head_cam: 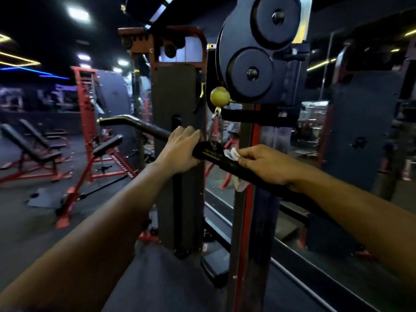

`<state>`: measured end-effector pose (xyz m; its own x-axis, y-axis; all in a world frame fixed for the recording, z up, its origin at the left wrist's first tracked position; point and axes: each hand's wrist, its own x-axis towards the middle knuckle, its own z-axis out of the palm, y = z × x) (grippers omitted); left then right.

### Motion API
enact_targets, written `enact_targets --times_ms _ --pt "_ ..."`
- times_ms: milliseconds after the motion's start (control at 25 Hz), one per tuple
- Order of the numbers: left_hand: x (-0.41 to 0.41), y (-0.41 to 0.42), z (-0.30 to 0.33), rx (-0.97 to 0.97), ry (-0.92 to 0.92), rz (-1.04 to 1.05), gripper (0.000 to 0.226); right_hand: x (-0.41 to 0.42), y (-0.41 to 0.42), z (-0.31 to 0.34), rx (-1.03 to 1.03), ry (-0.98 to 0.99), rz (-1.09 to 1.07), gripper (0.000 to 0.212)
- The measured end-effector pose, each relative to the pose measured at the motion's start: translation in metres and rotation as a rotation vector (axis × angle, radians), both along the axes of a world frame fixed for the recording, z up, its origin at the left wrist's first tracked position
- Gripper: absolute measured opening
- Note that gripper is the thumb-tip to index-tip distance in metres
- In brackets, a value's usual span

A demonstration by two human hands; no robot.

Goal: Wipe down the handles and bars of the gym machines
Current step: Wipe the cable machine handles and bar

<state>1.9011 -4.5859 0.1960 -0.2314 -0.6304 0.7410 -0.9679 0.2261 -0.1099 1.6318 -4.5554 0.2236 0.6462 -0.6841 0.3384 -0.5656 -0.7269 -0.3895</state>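
The long black lat-pulldown bar (211, 157) hangs by a steel chain (216, 127) from the cable machine's pulley housing (254, 52), its long axis running from the bent far end at upper left down toward lower right. The left hand (180, 146) grips it beside the chain; the right hand (267, 164) presses a crumpled white cloth (231, 154) round it. To wipe well, I'd steady the bar with the left and wrap the cloth fully, stroking along its length. Red-framed black padded benches (38, 149) stand beyond.
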Motion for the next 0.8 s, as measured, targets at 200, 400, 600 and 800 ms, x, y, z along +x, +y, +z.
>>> enact_targets --times_ms 200,400,600,800 --pt "0.007 0.023 -0.016 0.097 0.077 0.088 0.074 0.007 -0.004 -0.018 0.281 -0.301 0.096 0.024" --pt "0.007 0.059 -0.010 0.222 0.184 0.047 0.085 0.022 0.002 -0.041 0.322 -0.450 0.153 0.028" --pt "-0.031 0.073 -0.029 0.154 0.512 -0.085 0.089 0.026 -0.006 -0.062 0.453 -0.656 0.170 0.022" --pt "-0.090 0.078 -0.068 -0.031 1.081 -0.355 0.067 0.040 -0.012 -0.086 0.564 -0.873 0.223 0.021"
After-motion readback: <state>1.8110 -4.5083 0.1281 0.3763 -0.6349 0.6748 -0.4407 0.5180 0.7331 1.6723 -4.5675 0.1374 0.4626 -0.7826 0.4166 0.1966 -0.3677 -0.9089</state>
